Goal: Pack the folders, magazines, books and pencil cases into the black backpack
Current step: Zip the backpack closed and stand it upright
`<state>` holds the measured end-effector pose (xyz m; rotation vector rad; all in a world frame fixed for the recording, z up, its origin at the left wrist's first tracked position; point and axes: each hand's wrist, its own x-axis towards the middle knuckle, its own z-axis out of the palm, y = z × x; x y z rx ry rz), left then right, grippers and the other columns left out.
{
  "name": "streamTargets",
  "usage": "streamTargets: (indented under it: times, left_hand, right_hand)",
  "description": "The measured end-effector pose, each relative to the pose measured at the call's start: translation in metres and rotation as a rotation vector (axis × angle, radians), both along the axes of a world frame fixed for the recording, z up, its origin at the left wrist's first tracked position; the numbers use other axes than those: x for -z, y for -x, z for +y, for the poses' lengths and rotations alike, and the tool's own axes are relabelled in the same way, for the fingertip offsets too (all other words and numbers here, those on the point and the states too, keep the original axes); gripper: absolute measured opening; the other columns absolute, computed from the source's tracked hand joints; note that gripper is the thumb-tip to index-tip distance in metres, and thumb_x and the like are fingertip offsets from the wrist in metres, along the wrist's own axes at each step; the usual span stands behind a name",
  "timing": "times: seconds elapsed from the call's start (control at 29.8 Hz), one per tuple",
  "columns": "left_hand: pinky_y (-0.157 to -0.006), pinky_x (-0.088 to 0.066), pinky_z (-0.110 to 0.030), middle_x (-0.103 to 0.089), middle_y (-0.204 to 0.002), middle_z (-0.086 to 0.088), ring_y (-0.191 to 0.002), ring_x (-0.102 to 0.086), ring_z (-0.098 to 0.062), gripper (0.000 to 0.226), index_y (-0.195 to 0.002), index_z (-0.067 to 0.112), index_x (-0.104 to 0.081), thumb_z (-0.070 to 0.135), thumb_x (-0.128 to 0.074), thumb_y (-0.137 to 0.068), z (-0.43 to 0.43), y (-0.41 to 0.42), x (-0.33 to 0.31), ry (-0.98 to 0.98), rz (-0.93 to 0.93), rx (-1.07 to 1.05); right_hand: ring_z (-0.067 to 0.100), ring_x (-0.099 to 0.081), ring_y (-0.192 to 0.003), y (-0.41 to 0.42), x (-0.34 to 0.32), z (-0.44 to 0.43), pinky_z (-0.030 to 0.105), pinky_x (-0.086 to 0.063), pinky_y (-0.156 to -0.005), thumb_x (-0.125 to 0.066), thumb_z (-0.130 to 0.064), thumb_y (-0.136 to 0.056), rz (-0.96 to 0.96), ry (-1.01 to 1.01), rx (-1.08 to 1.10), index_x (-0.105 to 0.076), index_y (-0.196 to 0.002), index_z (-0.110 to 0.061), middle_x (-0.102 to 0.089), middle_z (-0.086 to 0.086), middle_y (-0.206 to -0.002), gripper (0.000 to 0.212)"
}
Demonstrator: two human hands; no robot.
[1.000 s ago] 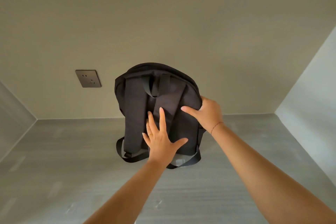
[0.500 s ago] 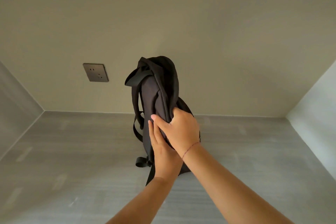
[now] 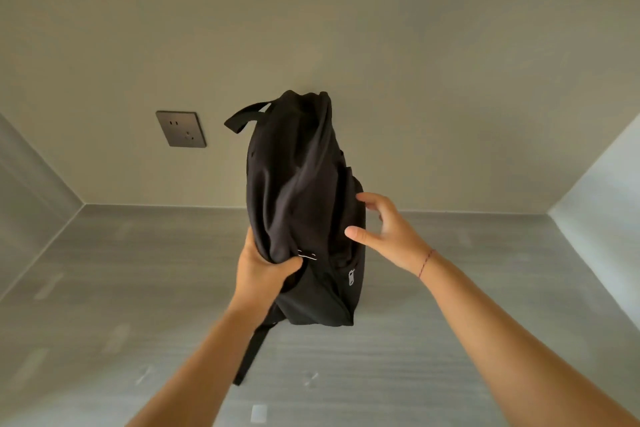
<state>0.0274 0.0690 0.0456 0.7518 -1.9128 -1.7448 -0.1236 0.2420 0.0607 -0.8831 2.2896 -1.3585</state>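
Black backpack (image 3: 298,184) sits upright in the middle of the head view, in front of a beige wall (image 3: 415,62) and over a grey wood-grain tabletop (image 3: 104,288). Whether its base rests on the tabletop or hangs just above it cannot be told. Its fabric is creased and slack, and a carry handle (image 3: 244,116) loops out at the upper left. One strap (image 3: 252,347) trails down from the bottom towards the camera.

The left hand (image 3: 263,267) grips a bunch of fabric low on the backpack's left side, thumb curled over the front. A silver zip pull (image 3: 307,255) sticks out just beside that thumb. A second zip pull (image 3: 351,278) hangs lower on the right side.

The right hand (image 3: 388,232) is spread, fingers loosely bent and apart, with the thumb tip and forefinger tip at the backpack's right edge; it pinches nothing. A thin red thread bracelet (image 3: 425,263) circles that wrist.

A dark wall socket (image 3: 180,129) is set in the wall, left of the backpack and well apart from it.
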Motion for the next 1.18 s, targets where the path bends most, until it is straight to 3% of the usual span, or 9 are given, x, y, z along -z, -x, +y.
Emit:
streamTargets:
  times: [0.2, 0.34, 0.47, 0.57, 0.67, 0.77, 0.91, 1.08, 1.18]
  left_hand:
    - [-0.086, -0.053, -0.042, -0.071, -0.104, -0.003, -0.099, -0.065, -0.023, 0.072, -0.103, 0.023, -0.063, 0.018, -0.085, -0.035, -0.058, 0.005, -0.004, -0.107, -0.119, 0.115]
    - [-0.096, -0.050, -0.045, -0.072, -0.108, -0.004, -0.105, -0.065, -0.025, 0.081, -0.112, 0.017, -0.063, 0.018, -0.088, -0.035, -0.089, 0.013, -0.018, -0.094, -0.184, 0.290]
    - [-0.102, -0.044, -0.041, -0.058, -0.126, 0.007, -0.115, -0.055, -0.012, 0.101, -0.127, 0.029, -0.046, 0.038, -0.091, -0.038, -0.101, 0.014, -0.027, 0.081, -0.250, 0.387]
    - [-0.099, -0.040, -0.032, -0.043, -0.133, 0.015, -0.119, -0.045, -0.008, 0.115, -0.141, 0.031, -0.025, 0.036, -0.091, -0.047, -0.079, 0.011, -0.017, 0.136, -0.147, 0.184]
    - [-0.091, -0.041, -0.026, -0.049, -0.116, 0.024, -0.106, -0.050, -0.002, 0.097, -0.135, 0.035, -0.033, 0.026, -0.090, -0.056, -0.055, 0.010, -0.009, 0.120, -0.036, -0.069]
    - [-0.085, -0.043, -0.023, -0.050, -0.104, 0.030, -0.097, -0.053, -0.002, 0.084, -0.130, 0.037, -0.038, 0.025, -0.086, -0.063, -0.056, 0.012, -0.003, 0.090, -0.029, -0.118]
    - [-0.085, -0.046, -0.026, -0.055, -0.103, 0.023, -0.098, -0.055, -0.009, 0.074, -0.128, 0.032, -0.044, 0.023, -0.084, -0.066, -0.070, 0.016, 0.001, 0.054, -0.066, -0.092]
    - [-0.096, -0.049, -0.046, -0.066, -0.113, 0.004, -0.108, -0.060, -0.021, 0.068, -0.116, 0.028, -0.056, 0.033, -0.088, -0.057, -0.105, 0.022, 0.006, -0.073, -0.139, -0.027]
    - [-0.098, -0.048, -0.046, -0.067, -0.109, 0.006, -0.106, -0.062, -0.020, 0.047, -0.102, 0.035, -0.059, 0.017, -0.084, -0.066, -0.123, 0.034, 0.001, -0.079, -0.134, 0.036]
  right_hand:
    - [0.014, -0.026, -0.141, 0.029, -0.003, -0.024, 0.040, -0.026, -0.117, -0.078, -0.040, -0.070, 0.034, 0.000, 0.031, -0.020, -0.148, -0.023, -0.026, -0.003, -0.153, 0.098]
    - [0.015, -0.022, -0.143, 0.051, -0.011, -0.041, 0.039, -0.024, -0.117, -0.079, -0.042, -0.069, 0.062, -0.017, 0.039, -0.012, -0.150, -0.027, -0.019, -0.004, -0.155, 0.106]
    - [0.016, -0.020, -0.143, 0.075, -0.015, -0.053, 0.043, -0.024, -0.117, -0.079, -0.047, -0.066, 0.082, -0.001, 0.096, -0.009, -0.149, -0.030, -0.016, -0.006, -0.156, 0.110]
    - [0.018, -0.017, -0.145, 0.095, -0.018, -0.062, 0.045, -0.023, -0.117, -0.079, -0.047, -0.066, 0.055, -0.012, 0.124, -0.006, -0.149, -0.033, -0.011, -0.007, -0.157, 0.112]
    - [0.020, -0.015, -0.146, 0.117, -0.022, -0.074, 0.046, -0.022, -0.117, -0.080, -0.046, -0.065, -0.008, -0.033, 0.128, -0.003, -0.150, -0.032, -0.010, -0.004, -0.159, 0.116]
    - [0.022, -0.020, -0.144, 0.131, -0.026, -0.088, 0.044, -0.026, -0.114, -0.079, -0.039, -0.070, -0.142, -0.036, 0.072, -0.001, -0.150, -0.031, -0.015, -0.001, -0.159, 0.112]
    - [0.025, -0.042, -0.131, 0.145, -0.021, -0.104, 0.044, -0.038, -0.109, -0.079, -0.041, -0.068, -0.268, -0.028, 0.020, -0.022, -0.145, -0.028, -0.040, 0.001, -0.145, 0.096]
    - [0.021, -0.056, -0.115, 0.146, -0.012, -0.113, 0.033, -0.044, -0.097, -0.080, -0.032, -0.072, -0.285, -0.007, -0.019, -0.048, -0.133, -0.020, -0.060, -0.003, -0.124, 0.070]
    - [0.021, -0.061, -0.109, 0.139, -0.012, -0.098, 0.032, -0.046, -0.091, -0.076, -0.020, -0.077, -0.280, 0.049, 0.028, -0.057, -0.124, -0.017, -0.065, 0.000, -0.115, 0.051]
